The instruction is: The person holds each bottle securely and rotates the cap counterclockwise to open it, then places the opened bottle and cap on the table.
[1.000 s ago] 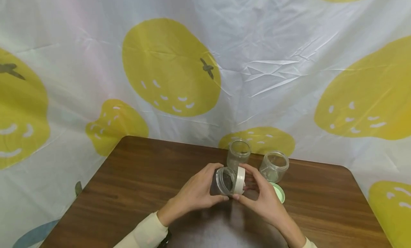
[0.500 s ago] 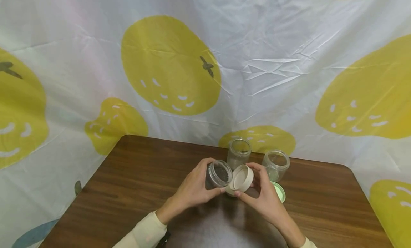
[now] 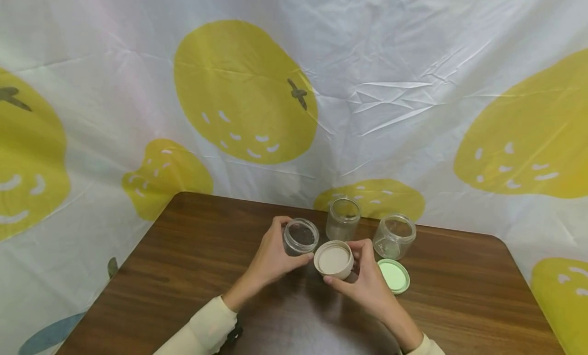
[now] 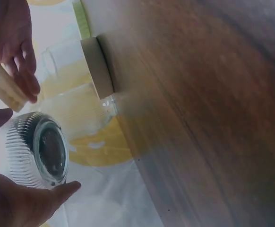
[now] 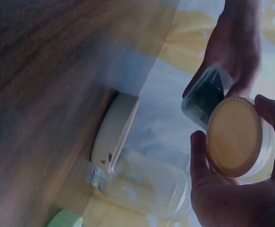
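Observation:
My left hand point(image 3: 271, 255) grips a clear, ribbed jar point(image 3: 300, 236) with no lid on it, its mouth facing up; its inside looks dark. My right hand point(image 3: 369, 281) pinches a cream round lid point(image 3: 334, 260) by its rim, hollow side up in the head view. Jar and lid are side by side and apart, both above the table in the wrist views. Below them a second beige lid point(image 5: 115, 132) lies on the table, mostly hidden in the head view. Close to my right hand lies a pale green lid point(image 3: 393, 276).
Behind the hands stand two more clear uncovered jars, one taller point(image 3: 343, 219) and one shorter point(image 3: 395, 237) to its right. The brown wooden table point(image 3: 193, 253) ends at a hanging white cloth point(image 3: 390, 53) printed with yellow fruit.
The cream lid has come away from the jar's mouth and turned hollow side up. The left hand has moved left with the jar and tipped it more upright.

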`<state>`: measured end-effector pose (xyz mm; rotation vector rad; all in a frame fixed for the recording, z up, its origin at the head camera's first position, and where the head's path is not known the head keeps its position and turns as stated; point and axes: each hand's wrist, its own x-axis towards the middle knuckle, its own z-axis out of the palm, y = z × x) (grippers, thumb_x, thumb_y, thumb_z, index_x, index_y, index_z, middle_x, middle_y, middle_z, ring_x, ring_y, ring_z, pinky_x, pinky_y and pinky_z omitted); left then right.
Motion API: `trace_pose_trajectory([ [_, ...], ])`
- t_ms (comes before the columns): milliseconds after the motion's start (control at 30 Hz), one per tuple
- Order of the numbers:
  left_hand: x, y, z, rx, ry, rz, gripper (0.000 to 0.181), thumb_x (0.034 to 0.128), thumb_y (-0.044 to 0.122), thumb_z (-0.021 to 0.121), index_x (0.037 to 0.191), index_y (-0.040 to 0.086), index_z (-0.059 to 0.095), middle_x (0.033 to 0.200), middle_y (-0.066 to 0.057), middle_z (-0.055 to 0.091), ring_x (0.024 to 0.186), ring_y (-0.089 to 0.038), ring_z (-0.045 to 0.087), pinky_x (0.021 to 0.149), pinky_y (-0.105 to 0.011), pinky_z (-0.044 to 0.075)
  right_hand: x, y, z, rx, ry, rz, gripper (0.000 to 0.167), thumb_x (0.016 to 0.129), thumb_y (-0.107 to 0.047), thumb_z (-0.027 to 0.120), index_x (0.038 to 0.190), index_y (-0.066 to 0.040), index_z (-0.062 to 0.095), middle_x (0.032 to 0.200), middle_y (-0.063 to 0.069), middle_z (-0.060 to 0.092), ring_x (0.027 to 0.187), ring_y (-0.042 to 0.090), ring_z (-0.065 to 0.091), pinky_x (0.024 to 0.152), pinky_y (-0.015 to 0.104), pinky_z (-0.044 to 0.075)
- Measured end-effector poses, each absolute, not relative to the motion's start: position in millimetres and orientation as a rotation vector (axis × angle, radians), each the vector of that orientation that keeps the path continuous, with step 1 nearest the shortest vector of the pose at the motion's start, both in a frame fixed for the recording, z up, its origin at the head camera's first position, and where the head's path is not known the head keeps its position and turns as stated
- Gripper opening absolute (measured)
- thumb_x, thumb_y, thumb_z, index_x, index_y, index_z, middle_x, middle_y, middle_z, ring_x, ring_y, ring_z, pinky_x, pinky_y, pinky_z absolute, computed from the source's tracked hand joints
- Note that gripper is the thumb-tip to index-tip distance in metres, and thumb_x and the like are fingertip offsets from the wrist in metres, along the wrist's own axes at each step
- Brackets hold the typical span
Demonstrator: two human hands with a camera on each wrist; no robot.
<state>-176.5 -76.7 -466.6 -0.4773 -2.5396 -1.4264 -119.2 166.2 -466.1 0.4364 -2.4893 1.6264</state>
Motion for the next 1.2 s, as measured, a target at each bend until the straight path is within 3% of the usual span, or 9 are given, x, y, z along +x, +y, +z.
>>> trace_pose_trajectory([
  [233, -187, -81, -471, -0.301, -2.496, -1.565, 0.087, 0.0692, 0.036, 0.094, 0.137, 0.01, 0.045, 0.127, -0.014, 0.067, 0.117, -0.034, 0.066, 0.1, -0.047, 0.052, -121, 152, -477, 0.419, -2.58, 1.5, 0.074, 0.08, -0.032, 0.093, 0.132, -0.011, 0.045, 0.11, 0.005, 0.075, 0.09, 0.011, 0.069, 0.077, 0.03, 0.06],
  [367, -196, -81, -471, -0.192, -2.46, -1.651, 0.087, 0.0705, 0.036, 0.094, 0.138, 0.009, 0.045, 0.132, -0.018, 0.067, 0.122, -0.037, 0.066, 0.103, -0.049, 0.052, -122, 145, -481, 0.463, -2.584, 1.467, 0.072, 0.08, -0.034, 0.093, 0.134, -0.015, 0.049, 0.105, 0.0, 0.073, 0.087, 0.014, 0.067, 0.071, 0.031, 0.058],
  [567, -212, -79, -469, -0.019, -2.428, -1.747, 0.086, 0.0703, 0.031, 0.095, 0.138, 0.009, 0.047, 0.133, -0.016, 0.068, 0.123, -0.033, 0.066, 0.106, -0.049, 0.051, -127, 134, -483, 0.516, -2.589, 1.374, 0.073, 0.081, -0.037, 0.092, 0.142, -0.015, 0.057, 0.12, -0.002, 0.072, 0.098, 0.014, 0.064, 0.075, 0.035, 0.056],
  [767, -231, -78, -472, 0.085, -2.376, -1.921, 0.088, 0.073, 0.025, 0.094, 0.141, 0.006, 0.042, 0.138, -0.019, 0.06, 0.128, -0.034, 0.059, 0.109, -0.048, 0.048, -133, 124, -488, 0.491, -2.623, 1.31, 0.076, 0.079, -0.033, 0.094, 0.143, -0.011, 0.06, 0.123, 0.001, 0.072, 0.095, 0.014, 0.062, 0.085, 0.034, 0.052],
  [1000, -247, -76, -476, 0.134, -2.338, -2.062, 0.089, 0.0765, 0.021, 0.093, 0.143, 0.003, 0.037, 0.14, -0.02, 0.054, 0.131, -0.036, 0.055, 0.113, -0.05, 0.046, -137, 109, -489, 0.482, -2.662, 1.319, 0.077, 0.075, -0.024, 0.096, 0.141, -0.008, 0.059, 0.102, 0.002, 0.071, 0.082, 0.015, 0.062, 0.072, 0.023, 0.049],
  [1200, -257, -72, -478, 0.147, -2.332, -2.091, 0.089, 0.076, 0.019, 0.093, 0.142, 0.003, 0.035, 0.143, -0.02, 0.051, 0.133, -0.036, 0.053, 0.115, -0.049, 0.044, -140, 97, -488, 0.434, -2.736, 1.274, 0.075, 0.078, -0.03, 0.094, 0.139, -0.006, 0.058, 0.083, 0.0, 0.069, 0.069, 0.005, 0.058, 0.063, 0.021, 0.047],
])
